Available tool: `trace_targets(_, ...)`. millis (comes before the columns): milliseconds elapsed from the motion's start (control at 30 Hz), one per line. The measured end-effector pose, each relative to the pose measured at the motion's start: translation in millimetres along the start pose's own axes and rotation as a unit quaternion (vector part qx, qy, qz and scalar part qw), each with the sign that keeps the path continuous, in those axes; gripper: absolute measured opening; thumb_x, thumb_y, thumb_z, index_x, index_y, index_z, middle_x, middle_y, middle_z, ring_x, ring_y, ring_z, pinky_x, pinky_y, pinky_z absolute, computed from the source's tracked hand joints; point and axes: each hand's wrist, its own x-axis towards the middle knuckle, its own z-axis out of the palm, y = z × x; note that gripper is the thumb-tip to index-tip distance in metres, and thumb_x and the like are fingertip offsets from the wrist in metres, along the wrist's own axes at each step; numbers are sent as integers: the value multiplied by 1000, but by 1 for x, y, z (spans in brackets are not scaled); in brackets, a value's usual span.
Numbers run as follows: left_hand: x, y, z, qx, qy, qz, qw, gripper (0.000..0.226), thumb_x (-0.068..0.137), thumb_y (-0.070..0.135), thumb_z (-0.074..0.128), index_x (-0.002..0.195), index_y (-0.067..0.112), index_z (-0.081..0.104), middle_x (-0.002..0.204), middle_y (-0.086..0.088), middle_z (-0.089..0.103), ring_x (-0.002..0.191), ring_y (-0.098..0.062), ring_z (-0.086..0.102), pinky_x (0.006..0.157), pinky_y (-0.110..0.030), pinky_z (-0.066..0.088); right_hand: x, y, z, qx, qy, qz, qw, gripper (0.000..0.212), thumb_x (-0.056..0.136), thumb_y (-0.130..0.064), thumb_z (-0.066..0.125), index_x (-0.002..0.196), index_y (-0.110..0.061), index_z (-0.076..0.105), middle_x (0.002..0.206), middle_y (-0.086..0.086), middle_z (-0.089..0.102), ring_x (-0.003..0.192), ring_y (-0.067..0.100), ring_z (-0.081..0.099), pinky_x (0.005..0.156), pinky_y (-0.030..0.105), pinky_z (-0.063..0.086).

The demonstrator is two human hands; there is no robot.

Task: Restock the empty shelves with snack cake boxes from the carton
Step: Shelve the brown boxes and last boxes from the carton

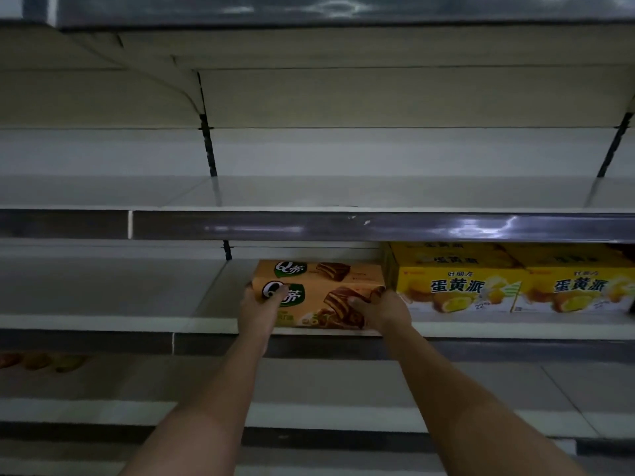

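Middle shelf (113, 321): orange snack cake box (319, 297) at front edge, touching yellow boxes (508, 283) on right.

An orange snack cake box (319, 297) shows a "Q" logo on its front and top. Two yellow boxes (457, 286) beside it read "蛋黄派" and "22".

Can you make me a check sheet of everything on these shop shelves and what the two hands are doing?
Surface: middle shelf, bare on its left part.
Job's things: orange snack cake box at the shelf's front edge; carton not in view.
Clutter: yellow boxes just right of the orange one; something orange, blurred, on the lower shelf.
Grippers: left hand and right hand grip the orange box's two ends.
Cables: nothing seen.
Surroundings: upper shelf holds nothing; dim light.
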Motion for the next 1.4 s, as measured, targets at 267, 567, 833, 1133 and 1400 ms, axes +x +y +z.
trace_targets(267, 46, -18, 13, -25, -13, -13, 1000, 47, 85, 48, 62, 121, 21, 49, 121, -13, 56, 96, -25, 61, 78, -33, 48, 28, -13, 24, 74, 65, 3, 995, 71, 85, -39, 67, 141, -12, 33, 140, 12, 43, 126, 30, 45, 106, 42, 38)
trace_targets(567, 91, -26, 32, -26, -42, -44, 998, 68, 71, 47, 76, 122, 10, 48, 113, -12, 63, 96, -24, 63, 74, -34, 50, 65, -27, 46, 210, 122, 75, 967, 79, 82, -31, 69, 145, -12, 25, 140, 13, 43, 125, 32, 47, 104, 49, 40)
trace_targets(833, 112, -19, 44, 240, 27, 40, 970, 53, 89, 46, 56, 126, 9, 44, 122, -21, 50, 108, -36, 51, 86, -38, 44, 94, -23, 48, 165, 167, 42, 971, 43, 93, -14, 48, 135, -11, 40, 131, 16, 52, 119, 32, 50, 96, 39, 44)
trace_targets(1133, 125, -25, 70, 78, 6, 35, 996, 52, 85, 27, 67, 129, 9, 46, 126, -13, 56, 109, -30, 54, 87, -35, 45, 121, -30, 52, 347, 166, 16, 923, 32, 87, 1, 48, 117, -6, 55, 112, 11, 65, 101, 26, 62, 88, 39, 52)
trace_targets(1400, 133, -24, 92, 24, -19, 8, 999, 52, 85, 16, 67, 126, 5, 37, 112, -8, 51, 99, -22, 50, 81, -30, 40, 136, -29, 51, 391, 141, -23, 909, 33, 89, -10, 61, 121, -12, 57, 116, 10, 65, 108, 27, 62, 95, 45, 50)
